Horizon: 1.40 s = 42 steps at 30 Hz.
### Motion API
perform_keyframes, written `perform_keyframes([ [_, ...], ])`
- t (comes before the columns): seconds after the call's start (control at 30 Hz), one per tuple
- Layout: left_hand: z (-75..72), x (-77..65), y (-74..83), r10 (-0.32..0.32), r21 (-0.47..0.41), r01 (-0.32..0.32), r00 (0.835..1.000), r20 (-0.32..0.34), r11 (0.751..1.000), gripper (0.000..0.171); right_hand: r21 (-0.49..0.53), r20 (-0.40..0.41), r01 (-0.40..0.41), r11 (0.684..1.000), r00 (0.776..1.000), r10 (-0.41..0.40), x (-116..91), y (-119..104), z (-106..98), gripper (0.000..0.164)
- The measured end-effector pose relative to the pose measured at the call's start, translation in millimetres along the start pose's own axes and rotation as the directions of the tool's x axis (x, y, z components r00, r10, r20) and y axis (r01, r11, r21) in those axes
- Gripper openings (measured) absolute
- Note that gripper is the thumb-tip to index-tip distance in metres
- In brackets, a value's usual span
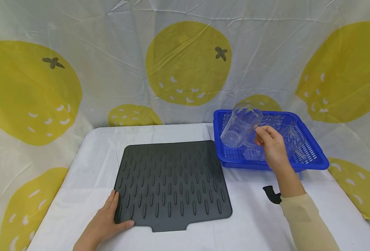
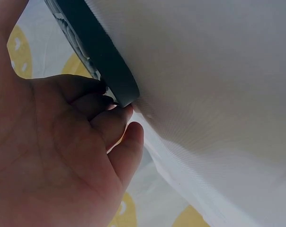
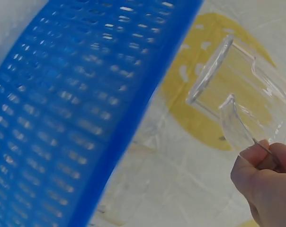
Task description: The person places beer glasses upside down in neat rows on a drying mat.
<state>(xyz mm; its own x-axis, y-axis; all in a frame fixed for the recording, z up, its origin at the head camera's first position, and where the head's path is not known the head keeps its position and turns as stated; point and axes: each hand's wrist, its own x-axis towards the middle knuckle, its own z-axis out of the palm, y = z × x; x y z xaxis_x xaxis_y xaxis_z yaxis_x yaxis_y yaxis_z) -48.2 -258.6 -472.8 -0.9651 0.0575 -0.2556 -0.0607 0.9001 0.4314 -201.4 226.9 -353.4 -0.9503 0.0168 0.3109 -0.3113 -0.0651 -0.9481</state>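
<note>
White desk point(image 1: 247, 212): black ridged mat point(image 1: 169, 181) mid-desk, cloth showing between it and the desk's left edge, also in front of the basket; mat's far right corner just beside blue basket point(image 1: 241, 164), contact unclear. Basket at desk's far right corner, several clear glasses point(image 1: 293, 139) in it, count unclear. Right hand point(image 1: 273, 144) pinches the handle of a clear mug point(image 1: 239, 125), tilted, above basket's left part. Left hand point(image 1: 105, 219) at mat's near left corner, fingers touching the edge, not clenched; black object point(image 1: 271, 195) by right sleeve point(image 1: 307, 223)
</note>
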Motion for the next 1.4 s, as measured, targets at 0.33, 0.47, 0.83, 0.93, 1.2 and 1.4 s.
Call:
perform_keyframes([
  [0.33,-0.9,-0.9,0.9,-0.009,-0.009,0.009,1.000,0.007,1.000,0.128,-0.040,0.098,0.012,0.999,0.995,-0.008,-9,-12,25,0.025],
  [0.47,-2.1,-1.0,1.3,-0.011,-0.026,0.011,1.000,0.009,1.000,0.128,-0.102,0.124,0.005,0.995,0.992,0.008,-12,-12,37,0.029],
  [0.83,-2.6,-2.7,1.2,0.005,-0.031,-0.005,1.000,-0.005,0.999,0.127,-0.149,0.218,-0.017,0.989,0.975,0.050,-15,-3,71,0.028],
  [0.93,-2.8,-2.6,1.8,0.008,-0.030,-0.009,1.000,-0.016,1.000,0.126,-0.132,0.239,-0.034,0.991,0.969,0.065,-16,0,79,0.028],
  [1.2,-2.8,-2.4,2.6,0.007,-0.027,-0.007,1.000,-0.025,1.000,0.125,-0.076,0.279,-0.060,0.995,0.957,0.079,-17,9,97,0.025],
  [1.4,-3.7,-5.2,1.4,-0.004,-0.035,0.003,1.000,-0.023,0.999,0.126,-0.046,0.309,-0.049,0.998,0.949,0.061,-19,15,112,0.025],
])
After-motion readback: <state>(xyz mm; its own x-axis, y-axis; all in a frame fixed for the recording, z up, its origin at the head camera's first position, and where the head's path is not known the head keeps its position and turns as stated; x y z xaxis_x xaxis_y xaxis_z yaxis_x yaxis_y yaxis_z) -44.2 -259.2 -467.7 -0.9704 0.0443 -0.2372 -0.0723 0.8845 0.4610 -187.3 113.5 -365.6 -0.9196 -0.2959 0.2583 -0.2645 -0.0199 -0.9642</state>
